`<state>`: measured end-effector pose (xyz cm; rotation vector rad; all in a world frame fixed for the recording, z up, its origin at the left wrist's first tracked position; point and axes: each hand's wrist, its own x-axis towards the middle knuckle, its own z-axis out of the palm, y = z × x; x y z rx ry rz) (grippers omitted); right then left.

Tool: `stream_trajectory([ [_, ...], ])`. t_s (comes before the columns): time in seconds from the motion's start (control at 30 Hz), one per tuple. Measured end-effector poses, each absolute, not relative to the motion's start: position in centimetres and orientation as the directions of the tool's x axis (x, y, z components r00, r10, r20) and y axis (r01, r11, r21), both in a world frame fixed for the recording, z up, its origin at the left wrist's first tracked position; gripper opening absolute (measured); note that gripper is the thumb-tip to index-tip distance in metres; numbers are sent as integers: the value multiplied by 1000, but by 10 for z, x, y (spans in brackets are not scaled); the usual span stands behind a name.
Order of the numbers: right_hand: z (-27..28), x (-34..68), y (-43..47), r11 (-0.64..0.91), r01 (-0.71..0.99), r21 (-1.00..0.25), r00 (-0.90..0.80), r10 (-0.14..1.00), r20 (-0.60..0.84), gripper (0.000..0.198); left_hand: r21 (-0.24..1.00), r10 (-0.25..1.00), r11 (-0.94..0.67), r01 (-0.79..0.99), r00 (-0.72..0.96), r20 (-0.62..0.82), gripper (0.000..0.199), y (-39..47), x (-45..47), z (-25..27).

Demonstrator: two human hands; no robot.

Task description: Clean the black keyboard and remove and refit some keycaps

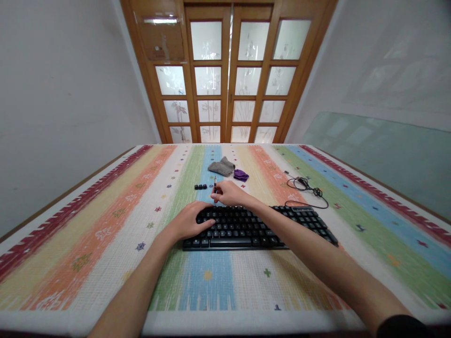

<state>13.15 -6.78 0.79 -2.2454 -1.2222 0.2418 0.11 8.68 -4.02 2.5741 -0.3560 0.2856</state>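
Observation:
A black keyboard (239, 227) lies on the patterned tablecloth, partly covered by my right forearm. My left hand (190, 220) grips its upper left corner, thumb across the keys and index finger along the back edge. In my right hand (228, 193) is a slim, pen-like small screwdriver (215, 180), held upright between thumb and fingers. Its lower end points down at the keyboard's back left edge; whether it touches a key I cannot tell. Three loose black keycaps (200, 187) stand in a row just behind the keyboard, left of my right hand.
Behind my hands lie a grey cloth (221, 166) and a bunched purple cloth (241, 175). The coiled black cable (310, 187) rests at the back right. Walls flank the table (141, 277), and wooden glazed doors (229, 75) stand beyond it.

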Motion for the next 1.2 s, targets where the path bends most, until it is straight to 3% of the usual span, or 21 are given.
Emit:
stream_trajectory([
  [0.27,11,136,-67,-420,678,-603,535,845,13,16,478,-165,-829,-291,943,288,37,84,2,-41],
  [0.57,18,128,-78,-306,763,-570,498,840,216,4,506,-54,-823,-259,922,384,29,81,8,-44],
  [0.87,23,120,-92,-78,772,-631,343,887,310,11,819,63,-501,-281,931,358,36,77,8,-34],
  [1.1,23,116,-95,-70,779,-623,320,899,299,14,912,59,-315,-262,954,294,47,81,9,-36],
  [1.2,26,115,-97,-100,774,-625,352,889,293,14,908,64,-313,-278,948,312,49,80,8,-34],
])
